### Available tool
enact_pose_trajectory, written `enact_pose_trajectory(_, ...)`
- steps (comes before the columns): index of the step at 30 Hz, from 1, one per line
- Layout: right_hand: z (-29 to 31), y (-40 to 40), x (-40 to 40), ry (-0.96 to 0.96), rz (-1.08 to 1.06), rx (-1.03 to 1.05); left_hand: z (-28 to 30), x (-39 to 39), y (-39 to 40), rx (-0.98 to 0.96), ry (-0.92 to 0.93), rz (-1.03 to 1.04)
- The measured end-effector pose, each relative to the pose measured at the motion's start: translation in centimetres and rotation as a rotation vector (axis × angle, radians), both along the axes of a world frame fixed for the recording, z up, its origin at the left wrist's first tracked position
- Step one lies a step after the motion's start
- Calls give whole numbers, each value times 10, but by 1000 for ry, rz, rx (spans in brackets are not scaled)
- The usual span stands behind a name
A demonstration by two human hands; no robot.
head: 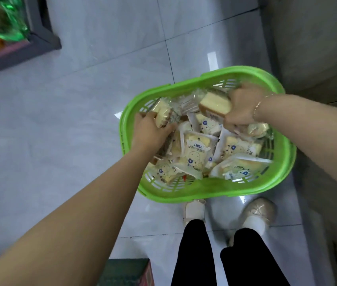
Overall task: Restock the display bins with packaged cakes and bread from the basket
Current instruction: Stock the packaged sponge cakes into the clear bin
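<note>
Green translucent wrapped goods (pixel 4 21) at top left: smeared by motion, cut by the frame edge, contents unreadable. Dark grey display stand (pixel 39 41) beneath them: only a corner shows.

Left hand (pixel 150 129): fingertips buried among packets, grip partly hidden behind a clear-wrapped cake slice (pixel 163 115). Right hand (pixel 243 109): fingers concealed behind a clear-wrapped bread slice (pixel 215 105); a second blurred packet (pixel 258 129) under the palm, hold unclear.

White "toast" packets (pixel 196 151) in the green slotted plastic basket (pixel 204 190): small print illegible; lower layers covered. Red scrap (pixel 184 178) between packets, unidentifiable.

Dark green box (pixel 128 271) at bottom edge: cut off.
</note>
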State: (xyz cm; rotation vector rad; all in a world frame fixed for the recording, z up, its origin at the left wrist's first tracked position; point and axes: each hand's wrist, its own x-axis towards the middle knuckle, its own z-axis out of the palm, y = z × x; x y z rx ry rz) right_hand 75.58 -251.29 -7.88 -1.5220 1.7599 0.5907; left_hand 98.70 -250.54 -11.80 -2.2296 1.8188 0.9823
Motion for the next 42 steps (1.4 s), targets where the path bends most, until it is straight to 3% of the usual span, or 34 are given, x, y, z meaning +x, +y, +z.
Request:
enact_pose_trajectory(2,-9,3,9,-17,18,131,-6,11,-6,58,-146,-177)
enact_pose_trajectory(5,-23,7,16,-1,32,213,-12,26,-7,201,-191,-300)
enact_pose_trajectory(9,-35,7,27,95,7,115,-19,23,-6,257,-198,-314)
enact_pose_trajectory(14,-37,16,37,91,-3,-34,-19,6,-18,322,-399,-406)
enact_pose_trajectory(17,-28,29,31,-24,-177,-52,-6,0,-22,292,-383,-391)
enact_pose_trajectory(20,3,45,26,-321,-603,3,33,-4,-19,277,-119,-286)
enact_pose_trajectory(23,73,58,19,-746,-1032,65,112,-6,-13,318,316,94)
enact_pose_trajectory(25,135,69,11,-949,-1187,95,175,-8,-7,338,503,296)
enact_pose_trajectory(27,210,79,1,-1078,-1259,61,246,-12,-2,322,672,366)
enact_pose_trajectory(32,430,103,-32,-1272,-1137,-186,438,-55,4,339,980,262)
enact_pose_trajectory(37,620,162,-70,-1282,-1020,-461,608,-139,26,443,1182,74)
enact_pose_trajectory(42,725,260,-112,-1169,-1323,-856,716,-226,79,581,1340,-76)
